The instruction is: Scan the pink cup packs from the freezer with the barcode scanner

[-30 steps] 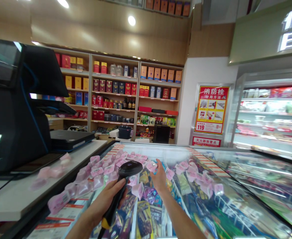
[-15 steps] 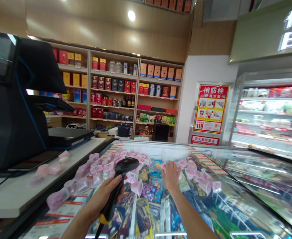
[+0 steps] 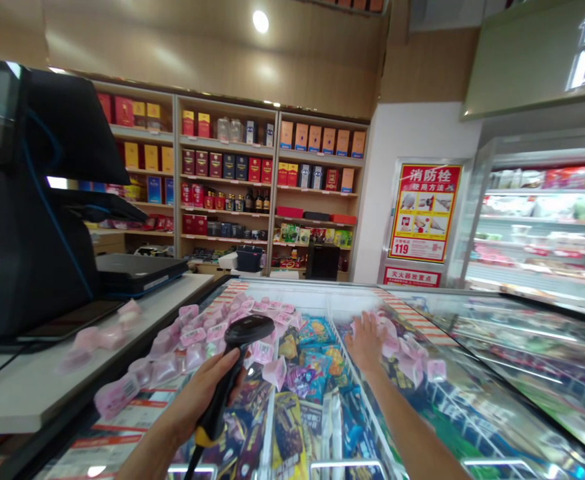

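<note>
My left hand is wrapped round the handle of a black barcode scanner with a yellow band near its cable end. Its head points away from me, over the glass top of a chest freezer. Small pink translucent cups with barcode labels lie in a crowd to the left of the scanner. My right hand lies flat on the glass, fingers stretched out, against the left edge of a second group of pink cups. Its fingertips partly hide the nearest cups.
Through the glass, colourful ice-cream packets show in wire baskets. At left, a black checkout terminal and a few pink cups stand on a white counter. Shelves of boxed bottles line the back; a lit refrigerator is at right.
My right hand has slid right across the glass, bunching the pink cups there toward the right group. The left hand and scanner have barely moved.
</note>
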{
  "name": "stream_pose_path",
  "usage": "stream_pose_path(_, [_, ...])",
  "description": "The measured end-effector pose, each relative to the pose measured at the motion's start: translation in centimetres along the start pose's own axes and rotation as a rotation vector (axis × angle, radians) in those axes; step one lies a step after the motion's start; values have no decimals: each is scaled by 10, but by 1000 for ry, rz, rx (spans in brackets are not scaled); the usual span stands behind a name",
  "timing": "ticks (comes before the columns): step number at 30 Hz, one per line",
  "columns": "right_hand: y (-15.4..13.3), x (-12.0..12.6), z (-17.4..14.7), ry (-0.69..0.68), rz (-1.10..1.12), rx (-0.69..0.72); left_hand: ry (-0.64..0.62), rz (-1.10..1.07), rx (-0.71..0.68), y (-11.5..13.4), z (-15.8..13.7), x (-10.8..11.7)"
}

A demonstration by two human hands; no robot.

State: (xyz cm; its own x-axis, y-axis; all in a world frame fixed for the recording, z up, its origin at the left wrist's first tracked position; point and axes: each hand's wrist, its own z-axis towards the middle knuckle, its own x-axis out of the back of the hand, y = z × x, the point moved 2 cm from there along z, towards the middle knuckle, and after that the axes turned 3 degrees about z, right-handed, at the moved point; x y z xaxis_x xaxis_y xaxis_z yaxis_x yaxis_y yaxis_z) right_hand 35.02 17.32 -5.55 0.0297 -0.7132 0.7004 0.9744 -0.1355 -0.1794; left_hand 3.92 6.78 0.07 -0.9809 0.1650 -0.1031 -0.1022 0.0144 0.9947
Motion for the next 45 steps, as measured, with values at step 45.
stream_pose_path(45, [-67, -8, -20, -41, 520, 21, -76, 55, -5, -2, -9, -13])
